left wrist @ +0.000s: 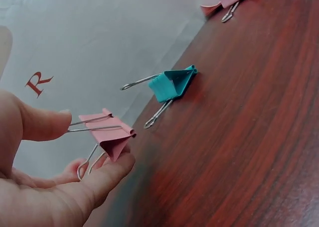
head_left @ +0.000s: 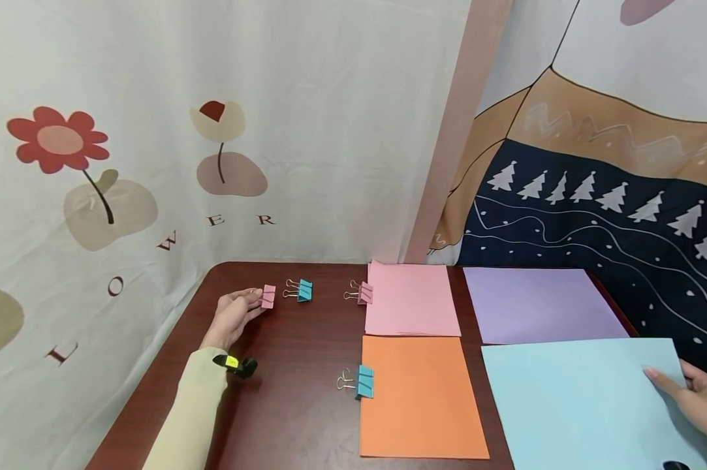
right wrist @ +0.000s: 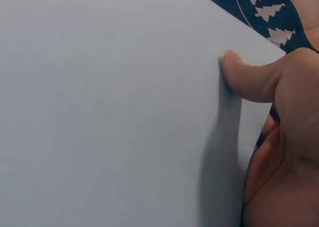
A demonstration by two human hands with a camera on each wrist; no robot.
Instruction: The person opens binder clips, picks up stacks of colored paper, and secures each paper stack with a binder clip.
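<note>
Between thumb and fingers, the left hand [head_left: 233, 316] holds a pink binder clip [head_left: 268, 296] by its wire handles, at the table's back left; the left wrist view shows the same pink clip [left wrist: 110, 132] close up. Just right of it stands a teal binder clip [head_left: 304, 290], also in the left wrist view [left wrist: 172, 85]. The right hand [head_left: 702, 398] grips the right edge of light blue paper [head_left: 582, 405], thumb on top and fingers beneath. In the right wrist view the thumb of that hand [right wrist: 294, 102] lies on the pale sheet [right wrist: 124, 107].
Pink paper [head_left: 414, 300] with a pink clip [head_left: 364, 293] on its left edge lies at the back. Orange paper [head_left: 420, 405] with a teal clip [head_left: 364, 382] lies in front of it. Purple paper [head_left: 541, 303] is behind the light blue paper. Curtains hang behind the table [head_left: 288, 405].
</note>
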